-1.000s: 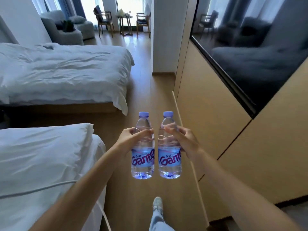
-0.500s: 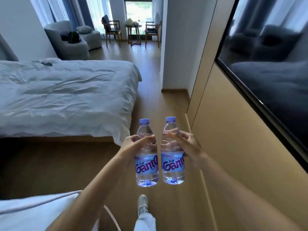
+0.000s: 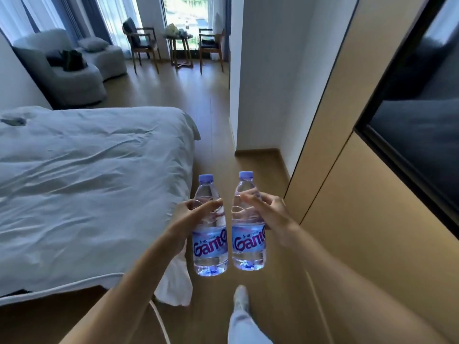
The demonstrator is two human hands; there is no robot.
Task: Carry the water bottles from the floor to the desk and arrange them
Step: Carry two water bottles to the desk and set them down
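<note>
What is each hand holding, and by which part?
Left hand holds the left bottle, right hand the right bottle; fingers wrap each upper body, above the label.

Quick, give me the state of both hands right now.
Left hand: closed around the left water bottle, held upright.
Right hand: closed around the right water bottle, held upright.

A bed [image 3: 94,184] with a rumpled white duvet fills the left side. Beyond the bed stands a grey armchair [image 3: 62,80] holding a dark bag [image 3: 72,61]. Farther from the bed, two wooden chairs [image 3: 142,43] flank a small table [image 3: 180,49] by the window [image 3: 185,11].
</note>
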